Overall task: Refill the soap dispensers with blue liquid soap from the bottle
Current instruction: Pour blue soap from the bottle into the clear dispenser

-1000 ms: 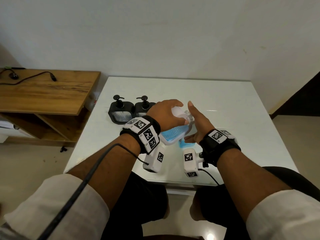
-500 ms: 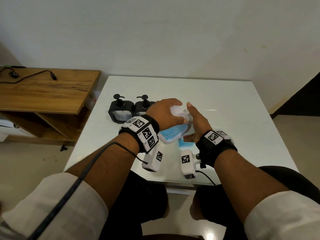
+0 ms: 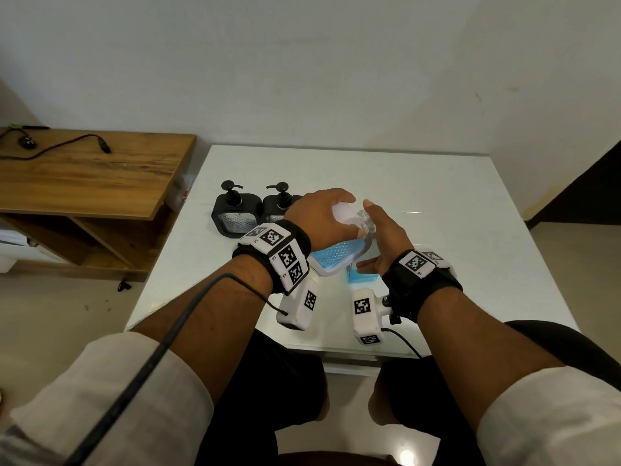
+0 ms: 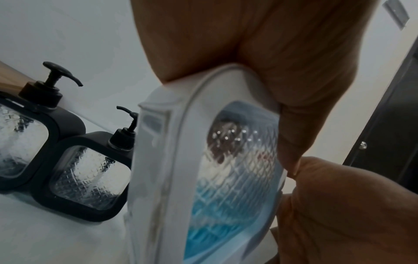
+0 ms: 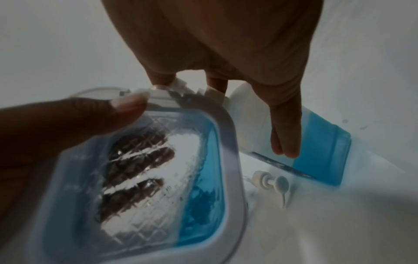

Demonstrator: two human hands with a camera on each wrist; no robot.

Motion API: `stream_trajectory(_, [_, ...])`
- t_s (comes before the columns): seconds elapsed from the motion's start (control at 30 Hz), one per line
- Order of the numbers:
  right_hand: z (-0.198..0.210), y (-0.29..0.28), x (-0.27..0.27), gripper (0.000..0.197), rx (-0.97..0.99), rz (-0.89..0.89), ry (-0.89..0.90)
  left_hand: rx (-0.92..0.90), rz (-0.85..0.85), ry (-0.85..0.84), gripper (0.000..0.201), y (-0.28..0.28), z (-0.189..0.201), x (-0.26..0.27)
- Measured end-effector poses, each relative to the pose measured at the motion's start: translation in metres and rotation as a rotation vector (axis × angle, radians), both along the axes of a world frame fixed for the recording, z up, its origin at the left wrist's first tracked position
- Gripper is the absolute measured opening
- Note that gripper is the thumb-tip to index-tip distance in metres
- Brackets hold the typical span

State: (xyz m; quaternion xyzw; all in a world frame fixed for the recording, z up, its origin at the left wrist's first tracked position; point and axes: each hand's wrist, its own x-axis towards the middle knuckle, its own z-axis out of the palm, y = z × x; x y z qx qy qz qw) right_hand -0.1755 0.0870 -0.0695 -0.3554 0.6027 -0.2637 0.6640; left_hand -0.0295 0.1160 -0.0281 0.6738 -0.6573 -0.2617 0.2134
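White table, plain wall behind, wooden desk to the left. Left hand grips a white-framed dispenser, tilted, its open neck toward the bottle; blue soap pools in its low corner, so it looks partly filled. Right hand holds the bottle with fingers curled down its side; the bottle is tipped, mouth at the dispenser neck, blue soap in its lower end. A loose white pump lies on the table just beside the bottle. Two black dispensers stand near, pumps on, apparently empty.

Risks, as judged:
- Both vessels are tilted and held off their bases; mouth and neck may misalign and soap run onto the table.
- The neck joint is hidden by the hands, so the fill level is hard to watch; overfilling is possible.
- Soap on fingers would weaken either grip.
- The pump lies where drips would foul it.
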Motion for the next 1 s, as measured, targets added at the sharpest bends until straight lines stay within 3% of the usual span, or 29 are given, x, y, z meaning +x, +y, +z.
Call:
stream_trajectory(0.07, [0.004, 0.002, 0.0, 0.052, -0.015, -0.009, 0.029, -0.002, -0.006, -0.006, 0.055, 0.001, 0.0, 0.0])
stream_trajectory(0.13, [0.007, 0.004, 0.0, 0.053, -0.006, 0.011, -0.005, -0.004, -0.004, -0.003, 0.056, 0.001, 0.0, 0.001])
stream_trajectory(0.27, [-0.011, -0.01, -0.004, 0.11, 0.036, 0.077, -0.055, -0.001, 0.004, -0.019, 0.057, 0.0, 0.0, 0.003])
stream_trajectory(0.3, [-0.02, -0.016, -0.005, 0.115, 0.023, 0.084, -0.071, 0.0, 0.008, -0.02, 0.057, 0.0, 0.0, 0.003])
stream_trajectory(0.37, [-0.016, -0.014, -0.004, 0.101, 0.009, 0.093, -0.066, 0.0, 0.015, -0.007, 0.056, -0.001, -0.001, 0.004])
stream_trajectory(0.47, [0.007, 0.001, 0.001, 0.056, 0.002, 0.055, -0.008, 0.002, 0.006, 0.003, 0.055, 0.0, -0.001, 0.004])
stream_trajectory(0.57, [0.003, -0.001, 0.0, 0.044, -0.022, 0.024, 0.045, 0.007, -0.008, -0.009, 0.055, 0.001, -0.002, 0.003])
stream_trajectory(0.67, [0.005, 0.0, -0.001, 0.052, -0.029, 0.027, 0.024, 0.008, -0.003, -0.017, 0.056, 0.001, -0.001, 0.003])
stream_trajectory(0.8, [0.001, -0.001, -0.002, 0.105, 0.028, 0.098, -0.041, 0.007, -0.003, -0.026, 0.057, 0.001, 0.0, 0.003])
stream_trajectory(0.83, [0.001, -0.002, -0.001, 0.103, 0.025, 0.098, -0.045, 0.007, -0.001, -0.026, 0.058, 0.001, 0.0, 0.003])
stream_trajectory(0.93, [0.006, 0.0, 0.0, 0.054, -0.014, 0.046, 0.004, 0.003, 0.006, -0.017, 0.057, 0.001, -0.001, 0.003])
stream_trajectory(1.0, [0.003, -0.002, 0.0, 0.04, -0.024, 0.02, 0.024, 0.002, 0.008, -0.021, 0.056, 0.001, -0.001, 0.003])
